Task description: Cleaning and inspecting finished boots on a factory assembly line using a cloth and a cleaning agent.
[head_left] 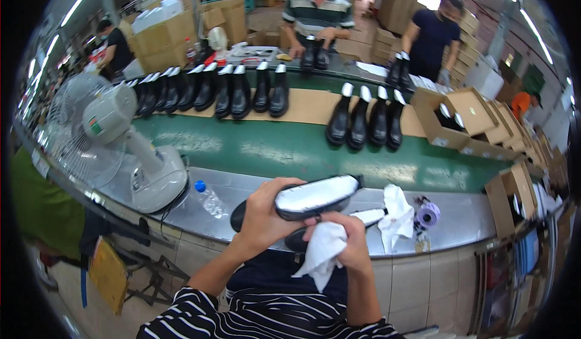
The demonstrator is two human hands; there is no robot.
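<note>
My left hand (261, 218) is wrapped around a black boot (333, 208), which is tilted so that a long white face points up toward me. A crumpled white cloth (325, 247) hangs from the closed fingers of my right hand (356, 242), just below the boot's near edge. Behind and under my hands another black boot (295, 240) lies on the metal ledge, largely hidden, with a white piece showing at its right end. A dark rounded shape (239, 217), perhaps a boot toe, shows left of my left hand.
A grey fan (154, 172) and a clear bottle (212, 203) stand left; a white rag (396, 215) and purple roll (428, 215) lie right. Several black boots (357, 118) line the green belt (242, 148). Open cartons (445, 127) sit at right. Co-workers stand across.
</note>
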